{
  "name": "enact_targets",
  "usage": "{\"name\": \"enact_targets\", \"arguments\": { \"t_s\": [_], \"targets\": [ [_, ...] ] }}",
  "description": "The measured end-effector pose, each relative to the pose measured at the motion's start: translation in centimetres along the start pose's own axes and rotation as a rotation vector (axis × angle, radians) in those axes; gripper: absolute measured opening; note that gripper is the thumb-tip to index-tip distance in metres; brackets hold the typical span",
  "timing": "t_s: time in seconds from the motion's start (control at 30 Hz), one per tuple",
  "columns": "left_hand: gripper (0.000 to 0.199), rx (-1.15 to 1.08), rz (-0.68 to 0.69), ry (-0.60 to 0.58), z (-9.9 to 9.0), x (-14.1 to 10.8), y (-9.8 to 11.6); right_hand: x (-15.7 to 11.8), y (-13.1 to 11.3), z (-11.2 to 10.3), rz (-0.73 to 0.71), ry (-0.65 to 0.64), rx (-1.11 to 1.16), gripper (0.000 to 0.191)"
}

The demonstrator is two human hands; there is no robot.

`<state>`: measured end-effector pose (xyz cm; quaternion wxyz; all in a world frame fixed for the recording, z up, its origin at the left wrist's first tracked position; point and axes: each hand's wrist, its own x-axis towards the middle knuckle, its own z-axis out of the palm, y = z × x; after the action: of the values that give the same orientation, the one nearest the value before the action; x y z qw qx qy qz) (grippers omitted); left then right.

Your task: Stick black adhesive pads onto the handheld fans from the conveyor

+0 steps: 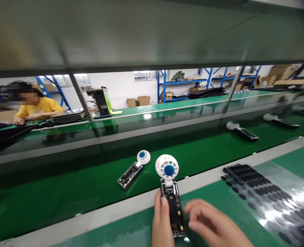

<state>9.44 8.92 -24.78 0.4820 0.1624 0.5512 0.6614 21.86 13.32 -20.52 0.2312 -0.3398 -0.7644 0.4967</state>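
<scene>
Here the left hand grasps a white-headed device, head up, at the edge of the green surface; just beside it the blurred right hand is released, fingers loosely bent. Black discs lie rightward. Beyond, similar devices rest on the belt; farther, a person in yellow.

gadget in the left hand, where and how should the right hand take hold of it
Probably by the lower half of its dark body, gripping the right long edge, the right hand coming from the right. That edge is bare, while the left hand is at the left one; the body is long and slim, whereas the white head is round and slotted.
</scene>
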Motion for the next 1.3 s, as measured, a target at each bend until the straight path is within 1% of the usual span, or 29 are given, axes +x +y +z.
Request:
{"name": "enact_targets", "arguments": {
  "t_s": [0.07,0.1,0.17,0.23,0.33,0.47,0.63,0.7,0.8,0.97,1.13,1.3],
  "targets": [
    [0.076,0.067,0.004,0.018,-0.1,0.1,-0.2,1.7,-1.6,-0.6,0.087,0.069,0.113,0.012],
    [0.078,0.095,-0.001,0.022,-0.1,0.2,-0.3,2.5,-2.1,-0.6,0.116,0.072,0.147,0.012],
    [0.076,0.127,-0.012,0.041,-0.2,0.3,-0.6,3.5,-2.5,-0.2,0.149,0.043,0.177,0.013],
    [0.069,0.138,-0.006,0.076,-0.2,0.3,-0.7,3.9,-2.4,0.2,0.145,0.023,0.164,0.014],
    [0.060,0.168,0.036,0.098,-0.3,0.4,-0.8,3.7,-2.3,0.5,0.111,0.043,0.091,0.014],
    [0.059,0.211,0.028,0.088,-0.3,0.4,-0.7,3.3,-2.6,0.5,0.086,0.098,-0.018,0.014],
    [0.056,0.241,0.006,0.138,-0.1,0.0,-0.3,3.4,-2.9,0.8,0.099,0.128,0.012,0.014],
    [0.056,0.237,-0.023,0.150,0.0,-0.2,-0.1,3.4,-2.9,0.9,0.111,0.130,0.021,0.014],
    [0.055,0.238,-0.045,0.134,0.1,-0.5,0.3,3.4,-2.8,1.1,0.117,0.137,0.000,0.013],
    [0.047,0.273,-0.013,0.124,0.1,-0.6,0.7,3.4,-2.9,1.1,0.126,0.134,-0.051,0.013],
    [0.045,0.267,-0.018,0.161,0.2,-0.7,0.7,3.5,-2.9,1.4,0.104,0.137,-0.097,0.013],
    [0.045,0.285,-0.020,0.150,0.3,-0.9,1.1,3.7,-3.0,1.2,0.051,0.137,-0.141,0.015]
  ]
}}
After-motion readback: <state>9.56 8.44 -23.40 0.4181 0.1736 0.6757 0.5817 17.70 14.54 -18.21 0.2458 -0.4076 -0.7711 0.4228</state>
